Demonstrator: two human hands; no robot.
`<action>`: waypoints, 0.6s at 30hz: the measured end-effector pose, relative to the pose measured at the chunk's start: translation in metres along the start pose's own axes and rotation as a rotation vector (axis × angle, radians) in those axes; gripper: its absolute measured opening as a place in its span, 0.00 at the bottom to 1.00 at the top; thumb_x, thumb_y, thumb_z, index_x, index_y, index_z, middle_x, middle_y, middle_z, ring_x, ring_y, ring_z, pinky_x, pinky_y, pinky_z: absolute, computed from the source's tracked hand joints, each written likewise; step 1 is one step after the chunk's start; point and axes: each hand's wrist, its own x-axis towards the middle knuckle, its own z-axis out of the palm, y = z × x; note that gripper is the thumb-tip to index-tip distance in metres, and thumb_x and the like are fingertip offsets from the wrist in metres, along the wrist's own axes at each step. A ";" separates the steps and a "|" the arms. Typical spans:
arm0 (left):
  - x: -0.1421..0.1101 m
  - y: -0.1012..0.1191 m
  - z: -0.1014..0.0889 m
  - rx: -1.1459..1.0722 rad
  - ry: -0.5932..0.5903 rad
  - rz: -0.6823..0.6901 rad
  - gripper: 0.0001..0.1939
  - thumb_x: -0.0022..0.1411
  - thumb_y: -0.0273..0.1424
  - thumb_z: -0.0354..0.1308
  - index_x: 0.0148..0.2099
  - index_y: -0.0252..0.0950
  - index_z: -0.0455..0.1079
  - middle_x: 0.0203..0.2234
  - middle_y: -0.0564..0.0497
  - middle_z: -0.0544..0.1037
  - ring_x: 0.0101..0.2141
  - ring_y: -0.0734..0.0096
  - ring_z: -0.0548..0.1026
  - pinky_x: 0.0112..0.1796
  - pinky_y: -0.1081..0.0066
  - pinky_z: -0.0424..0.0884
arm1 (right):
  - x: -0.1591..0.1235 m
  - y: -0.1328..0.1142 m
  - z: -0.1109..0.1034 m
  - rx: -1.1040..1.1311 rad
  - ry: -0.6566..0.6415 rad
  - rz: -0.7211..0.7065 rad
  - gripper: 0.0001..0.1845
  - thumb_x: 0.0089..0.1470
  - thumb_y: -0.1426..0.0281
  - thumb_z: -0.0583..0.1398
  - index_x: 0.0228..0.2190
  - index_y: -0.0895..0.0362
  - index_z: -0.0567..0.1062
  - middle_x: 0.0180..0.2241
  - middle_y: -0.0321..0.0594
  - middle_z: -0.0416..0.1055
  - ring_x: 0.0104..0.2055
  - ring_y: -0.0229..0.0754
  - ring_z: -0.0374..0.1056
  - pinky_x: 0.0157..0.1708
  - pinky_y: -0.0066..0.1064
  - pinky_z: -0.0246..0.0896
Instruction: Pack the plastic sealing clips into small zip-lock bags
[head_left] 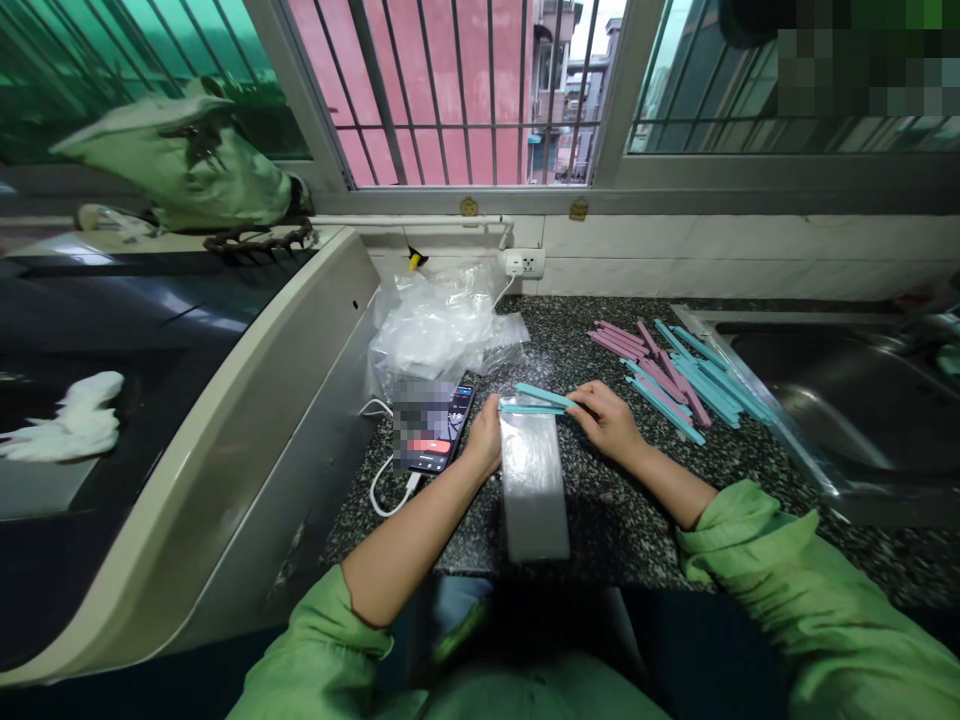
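A clear plastic bag [534,490] hangs down from its top edge in front of me, over the dark counter. Across that edge lies a blue bag sealing clip [541,394], its two bars spread apart at the left and close together at the right. My left hand [486,436] is closed on the bag's upper left corner by the lower bar's end; its fingertips are partly hidden. With thumb and fingers pinched, my right hand [606,420] grips the clip's right end. Several loose pink clips [619,340] and blue clips [705,385] lie in a pile to the right.
A heap of clear plastic bags [435,325] sits at the back left. Nearer is a phone [442,440] with a white charging cable [381,508]. A metal sink [825,400] is at the right, a stove [247,400] at the left. Behind are a wall socket [529,263] and a barred window.
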 end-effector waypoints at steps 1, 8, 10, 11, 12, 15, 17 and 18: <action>0.000 0.000 0.000 -0.010 0.006 0.004 0.14 0.54 0.38 0.49 0.27 0.33 0.68 0.20 0.48 0.76 0.33 0.62 0.76 0.38 0.66 0.69 | 0.000 0.000 0.000 0.009 0.002 0.004 0.06 0.54 0.71 0.54 0.33 0.56 0.71 0.28 0.40 0.65 0.33 0.40 0.63 0.32 0.32 0.61; -0.001 0.001 0.001 -0.044 0.008 -0.010 0.14 0.55 0.37 0.48 0.25 0.33 0.68 0.19 0.47 0.76 0.35 0.62 0.76 0.39 0.66 0.69 | 0.002 -0.002 -0.003 0.037 0.046 -0.001 0.06 0.54 0.72 0.54 0.33 0.55 0.71 0.28 0.40 0.64 0.32 0.40 0.63 0.31 0.32 0.61; -0.001 0.001 0.001 -0.046 -0.004 -0.003 0.15 0.56 0.36 0.47 0.25 0.33 0.68 0.20 0.47 0.76 0.36 0.61 0.75 0.40 0.65 0.69 | 0.003 -0.001 -0.003 0.039 0.066 -0.014 0.05 0.53 0.72 0.54 0.33 0.55 0.70 0.28 0.40 0.64 0.32 0.40 0.63 0.31 0.32 0.61; -0.001 0.001 0.001 -0.047 -0.006 -0.001 0.16 0.57 0.36 0.46 0.25 0.33 0.68 0.20 0.47 0.76 0.36 0.61 0.75 0.40 0.65 0.69 | 0.003 0.000 -0.003 0.037 0.074 -0.020 0.05 0.53 0.73 0.54 0.33 0.55 0.70 0.28 0.40 0.64 0.33 0.40 0.63 0.31 0.32 0.61; -0.001 0.001 0.000 -0.048 -0.002 -0.001 0.16 0.57 0.36 0.46 0.25 0.33 0.68 0.19 0.47 0.76 0.36 0.61 0.75 0.40 0.65 0.69 | 0.003 0.000 -0.003 0.035 0.081 -0.024 0.05 0.53 0.73 0.55 0.33 0.55 0.70 0.29 0.40 0.64 0.33 0.40 0.63 0.31 0.32 0.61; -0.002 0.002 0.001 -0.057 0.022 -0.003 0.15 0.56 0.35 0.47 0.24 0.34 0.68 0.19 0.48 0.75 0.35 0.62 0.76 0.39 0.66 0.70 | 0.002 0.001 -0.004 0.028 0.096 -0.019 0.04 0.53 0.73 0.55 0.33 0.55 0.69 0.29 0.40 0.64 0.32 0.40 0.62 0.30 0.32 0.60; -0.003 0.002 0.002 -0.076 0.031 -0.007 0.14 0.55 0.35 0.49 0.24 0.34 0.68 0.18 0.49 0.75 0.34 0.63 0.76 0.38 0.67 0.70 | 0.002 0.002 -0.004 0.029 0.104 -0.008 0.04 0.53 0.73 0.54 0.33 0.56 0.69 0.29 0.39 0.64 0.30 0.39 0.61 0.28 0.31 0.59; -0.003 0.002 0.002 -0.086 0.036 -0.010 0.13 0.55 0.35 0.50 0.23 0.34 0.67 0.18 0.49 0.75 0.34 0.63 0.76 0.37 0.67 0.70 | 0.002 0.002 -0.004 0.030 0.109 -0.003 0.04 0.54 0.73 0.54 0.33 0.56 0.68 0.29 0.39 0.64 0.29 0.38 0.61 0.27 0.30 0.58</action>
